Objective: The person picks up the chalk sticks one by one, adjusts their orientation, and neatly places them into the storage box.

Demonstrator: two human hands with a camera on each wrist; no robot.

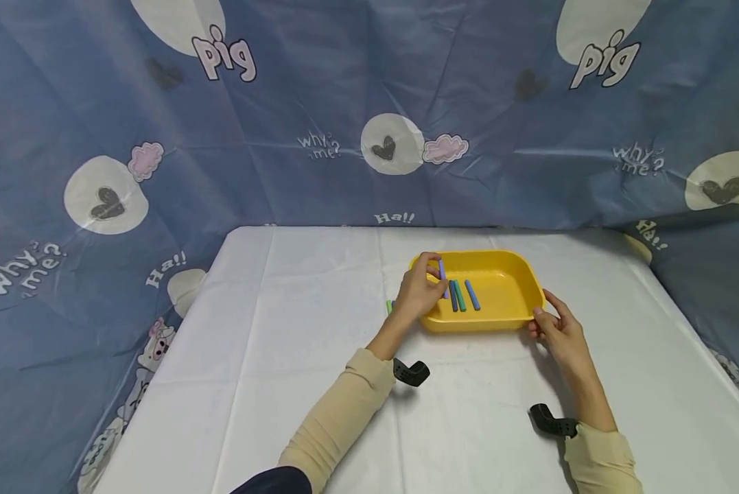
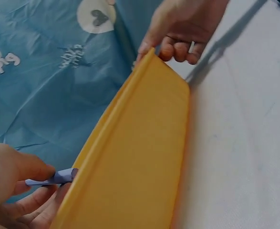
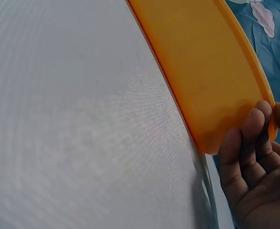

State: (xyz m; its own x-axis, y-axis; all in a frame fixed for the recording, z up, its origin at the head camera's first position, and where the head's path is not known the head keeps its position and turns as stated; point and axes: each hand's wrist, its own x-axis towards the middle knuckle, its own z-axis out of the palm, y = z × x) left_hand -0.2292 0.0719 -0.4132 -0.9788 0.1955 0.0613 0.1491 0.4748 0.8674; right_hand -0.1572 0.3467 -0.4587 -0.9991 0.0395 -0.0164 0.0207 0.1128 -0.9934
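Purple stick [image 1: 442, 272] pinched at the yellow tray's [image 1: 506, 289] left end

The person's left hand [image 1: 420, 291] is at the tray's left end, with thumb and fingers pinching the stick; whether the stick touches the tray's floor, I cannot tell. The right hand [image 1: 562, 336] grips the tray's near right corner, thumb at the rim and fingers against the outer wall. Inside the tray, just right of the held stick, lie a dark blue stick [image 1: 453, 298] and a green stick [image 1: 460, 296] side by side, with a blue stick [image 1: 472, 295] slightly apart, farther right. Outside the tray's left end, a light green stick [image 1: 389, 307] lies on the white cloth [image 1: 313, 309], partly hidden by the left arm. Behind the tray hangs a blue curtain [image 1: 332, 185].
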